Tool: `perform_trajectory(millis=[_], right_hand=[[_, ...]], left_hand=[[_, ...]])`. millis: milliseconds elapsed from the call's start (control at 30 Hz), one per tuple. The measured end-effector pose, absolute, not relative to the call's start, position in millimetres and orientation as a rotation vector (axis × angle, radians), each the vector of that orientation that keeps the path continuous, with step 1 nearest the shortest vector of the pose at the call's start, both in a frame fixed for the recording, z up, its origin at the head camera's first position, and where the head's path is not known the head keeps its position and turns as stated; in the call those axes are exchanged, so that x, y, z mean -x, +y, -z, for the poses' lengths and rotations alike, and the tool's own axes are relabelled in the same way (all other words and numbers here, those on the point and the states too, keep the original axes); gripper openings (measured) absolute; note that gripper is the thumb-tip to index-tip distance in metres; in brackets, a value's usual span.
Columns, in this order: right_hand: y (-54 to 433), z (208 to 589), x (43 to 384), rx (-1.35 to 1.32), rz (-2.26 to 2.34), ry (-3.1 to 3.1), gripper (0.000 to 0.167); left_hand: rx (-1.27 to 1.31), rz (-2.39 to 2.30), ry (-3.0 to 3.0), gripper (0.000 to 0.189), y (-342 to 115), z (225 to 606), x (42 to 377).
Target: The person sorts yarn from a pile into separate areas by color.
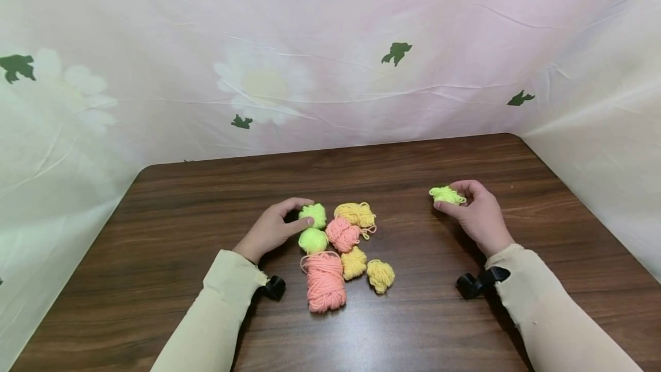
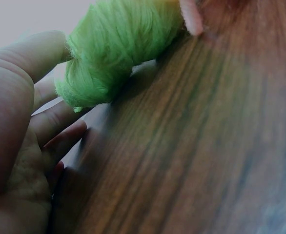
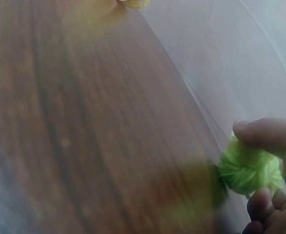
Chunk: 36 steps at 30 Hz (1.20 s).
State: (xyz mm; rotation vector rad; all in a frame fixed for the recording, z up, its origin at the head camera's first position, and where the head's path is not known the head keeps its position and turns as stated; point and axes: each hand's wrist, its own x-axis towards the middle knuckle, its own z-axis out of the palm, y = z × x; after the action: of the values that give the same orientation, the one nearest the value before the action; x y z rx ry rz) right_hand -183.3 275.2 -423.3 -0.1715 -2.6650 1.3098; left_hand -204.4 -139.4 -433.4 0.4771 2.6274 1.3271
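Observation:
My left hand (image 1: 269,229) grips a small green yarn ball (image 1: 313,215) between thumb and fingers at the left of a cluster of yarn. In the left wrist view that green yarn shows close up, the thumb (image 2: 35,51) against its side. A second lime yarn ball (image 1: 312,240) lies just in front of it. Well off to the right, my right hand (image 1: 481,217) pinches a yellow-green yarn ball (image 1: 446,195). The right wrist view has this ball (image 3: 250,168) between thumb and fingertips, with a greenish reflection on the tabletop beside it.
Beside the green balls lie a large pink skein (image 1: 326,282), a smaller pink bundle (image 1: 343,234), a yellow bundle (image 1: 355,214) and two small yellow balls, one (image 1: 353,263) touching the group, another (image 1: 380,276) slightly apart. Floral cloth (image 1: 330,62) borders the brown wooden table (image 1: 206,188).

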Motion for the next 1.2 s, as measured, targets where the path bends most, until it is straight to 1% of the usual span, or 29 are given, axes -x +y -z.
perform_trajectory(millis=[533, 833, 1200], right_hand=[[274, 422, 181, 0.153, -1.337, -2.670, 0.065], [272, 419, 180, 0.236, -1.362, -2.574, 0.069], [263, 407, 175, 0.180, -1.323, -2.510, 0.063]], left_hand=[[-0.480, -1.343, 2.616, 0.040, -139, 432, 204], [-0.458, -1.345, 2.607, 0.041, -138, 430, 203], [-0.458, -1.343, 2.613, 0.042, -139, 431, 203]])
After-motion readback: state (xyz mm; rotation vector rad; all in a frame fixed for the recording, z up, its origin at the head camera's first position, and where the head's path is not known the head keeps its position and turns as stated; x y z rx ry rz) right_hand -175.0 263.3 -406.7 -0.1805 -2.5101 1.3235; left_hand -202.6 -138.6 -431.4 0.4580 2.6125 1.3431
